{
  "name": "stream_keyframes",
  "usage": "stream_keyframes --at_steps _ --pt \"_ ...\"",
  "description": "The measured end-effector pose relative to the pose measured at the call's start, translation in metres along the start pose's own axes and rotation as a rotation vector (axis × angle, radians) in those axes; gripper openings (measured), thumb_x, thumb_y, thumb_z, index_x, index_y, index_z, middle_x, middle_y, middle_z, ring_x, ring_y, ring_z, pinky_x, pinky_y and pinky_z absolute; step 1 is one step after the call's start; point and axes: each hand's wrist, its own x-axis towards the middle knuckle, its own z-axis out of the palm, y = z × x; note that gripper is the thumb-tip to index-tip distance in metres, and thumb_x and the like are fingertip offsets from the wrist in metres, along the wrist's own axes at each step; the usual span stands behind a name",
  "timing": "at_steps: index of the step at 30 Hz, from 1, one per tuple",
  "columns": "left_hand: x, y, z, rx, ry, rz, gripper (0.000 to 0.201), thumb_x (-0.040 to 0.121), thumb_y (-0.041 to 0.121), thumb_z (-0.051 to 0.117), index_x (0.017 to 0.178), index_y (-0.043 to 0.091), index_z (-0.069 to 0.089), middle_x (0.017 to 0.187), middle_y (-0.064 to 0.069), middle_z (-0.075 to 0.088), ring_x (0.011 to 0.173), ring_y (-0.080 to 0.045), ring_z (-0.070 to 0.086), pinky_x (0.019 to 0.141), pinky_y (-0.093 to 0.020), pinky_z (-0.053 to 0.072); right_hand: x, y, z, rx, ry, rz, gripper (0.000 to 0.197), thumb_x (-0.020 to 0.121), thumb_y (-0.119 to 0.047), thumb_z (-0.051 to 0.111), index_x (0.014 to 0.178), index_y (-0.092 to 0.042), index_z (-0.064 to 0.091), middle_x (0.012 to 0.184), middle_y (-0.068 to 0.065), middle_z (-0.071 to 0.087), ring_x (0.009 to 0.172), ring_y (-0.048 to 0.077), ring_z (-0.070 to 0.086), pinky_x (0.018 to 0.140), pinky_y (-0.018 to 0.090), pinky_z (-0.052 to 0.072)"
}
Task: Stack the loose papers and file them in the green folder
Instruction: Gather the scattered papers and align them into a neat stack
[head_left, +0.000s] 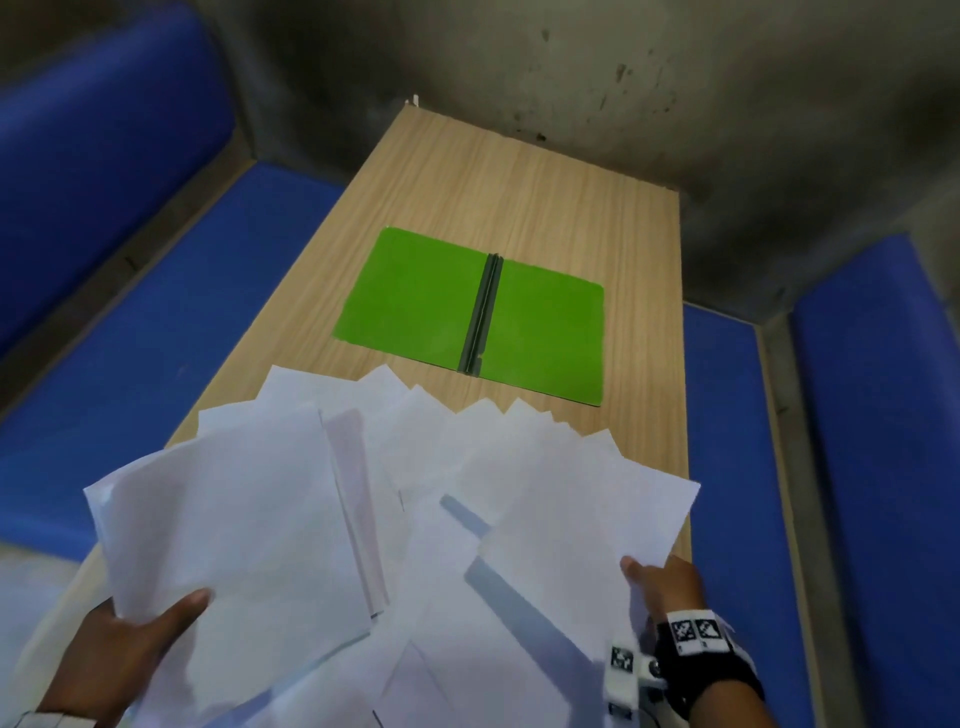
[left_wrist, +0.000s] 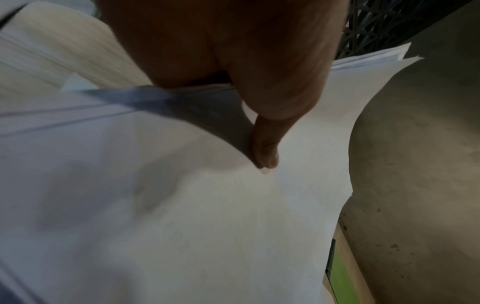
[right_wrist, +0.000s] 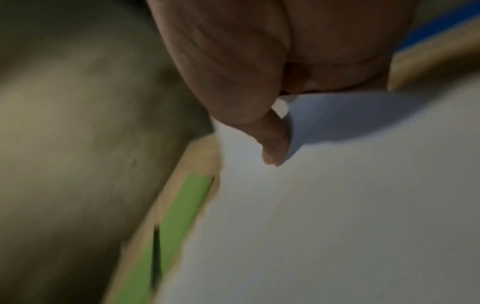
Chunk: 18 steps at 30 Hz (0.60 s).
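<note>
Several loose white papers (head_left: 415, 467) lie fanned over the near half of the wooden table. My left hand (head_left: 140, 634) grips a raised bundle of sheets (head_left: 228, 530) at its near corner, thumb on top; the left wrist view shows that thumb (left_wrist: 265, 152) pressed on the paper (left_wrist: 182, 205). My right hand (head_left: 660, 582) pinches the near edge of a lifted sheet (head_left: 587, 525) on the right, its thumb (right_wrist: 272, 144) on top of the paper (right_wrist: 337, 205). The green folder (head_left: 415, 296) lies open and flat beyond the papers, dark spine in the middle, also seen as a green strip (right_wrist: 179, 216).
The light wooden table (head_left: 519, 197) runs away from me toward a stained grey wall (head_left: 675, 78). Blue padded benches (head_left: 156, 312) flank it on the left and right (head_left: 872, 415). Bare tabletop lies beyond the folder.
</note>
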Motion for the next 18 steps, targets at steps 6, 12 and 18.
stream_keyframes --at_steps 6,12,18 --pt "0.000 -0.007 0.003 0.028 -0.023 -0.045 0.085 0.034 0.061 0.085 0.093 0.004 0.065 0.090 -0.022 0.069 0.082 -0.043 0.067 0.080 -0.056 0.056 -0.019 0.032 0.000 -0.305 0.029 -0.026 0.042 0.083 -0.016 0.069 0.121 -0.001 0.059 0.124 0.016 0.064 0.115 0.033 0.059 0.099 0.035 0.045" --pt "0.049 -0.064 0.014 0.034 -0.023 -0.070 0.096 0.033 0.075 0.084 0.105 0.014 0.069 0.094 -0.019 0.072 0.080 -0.040 0.068 0.078 -0.058 0.057 -0.004 0.032 -0.036 -0.342 0.009 -0.109 0.049 0.083 -0.018 0.072 0.126 -0.002 0.056 0.134 0.016 0.057 0.122 0.034 0.053 0.108 0.042 0.039" --pt "0.075 -0.087 0.022 0.063 -0.066 -0.066 0.088 0.037 0.075 0.084 0.099 0.013 0.072 0.086 -0.021 0.073 0.075 -0.041 0.069 0.072 -0.056 0.057 0.036 -0.018 -0.041 -0.319 -0.026 -0.313 0.023 0.084 -0.008 0.068 0.107 -0.001 0.066 0.115 0.015 0.066 0.103 0.030 0.061 0.090 0.034 0.049"
